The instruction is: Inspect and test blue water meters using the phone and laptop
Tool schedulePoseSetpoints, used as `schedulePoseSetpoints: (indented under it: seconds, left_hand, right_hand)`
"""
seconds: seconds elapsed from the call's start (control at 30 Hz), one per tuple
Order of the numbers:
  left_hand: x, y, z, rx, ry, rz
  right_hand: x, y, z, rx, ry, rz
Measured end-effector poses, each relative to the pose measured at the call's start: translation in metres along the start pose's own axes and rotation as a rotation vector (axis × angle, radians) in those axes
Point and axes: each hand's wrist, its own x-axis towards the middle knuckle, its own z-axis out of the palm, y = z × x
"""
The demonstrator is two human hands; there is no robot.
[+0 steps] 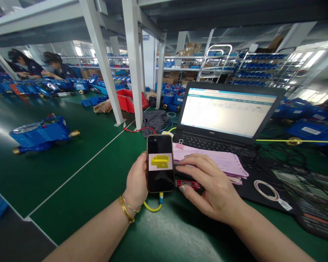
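Observation:
A smartphone (160,181) is held upright in my left hand (136,178), which wraps round its left side. Its dark screen shows a picture of a yellow box-shaped part. A yellow cable (153,209) with a blue plug end runs from the phone's bottom edge. My right hand (210,185) hovers just right of the phone, fingers apart and holding nothing. Beneath and beyond those fingers lie pink paper sheets (224,162) with a pink binder clip (181,144), and a small red box (190,184). Behind them stands an open laptop (226,112) with a lit screen.
On the green table (79,203) at left lies a blue meter-like device (43,134) with brass ends. A red bin (128,101) sits behind grey posts (135,65). A tape roll (266,191) and black cables lie right. Co-workers (57,69) sit at the far left.

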Motion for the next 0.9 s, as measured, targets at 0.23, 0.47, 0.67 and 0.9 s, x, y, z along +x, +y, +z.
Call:
schedulePoseSetpoints:
  seconds: [0.23,0.47,0.67,0.9]
  left_hand:
    - [-0.0002,0.0006,0.0007,0.007,0.025,0.009]
    - [0.0006,0.001,0.0007,0.005,0.04,0.008]
    - [0.0012,0.0003,0.0009,-0.008,0.03,0.01]
    - [0.0018,-0.0008,0.0007,-0.022,0.016,0.036]
  right_hand:
    - [0.0011,-0.0016,-0.0003,-0.009,-0.002,0.011]
    - [0.0025,-0.0027,-0.0007,-0.001,0.007,0.0]
    - [0.0008,-0.0016,-0.0002,0.0,-0.005,0.007]
    - [0.0023,-0.0027,-0.0006,0.0,0.009,0.002]
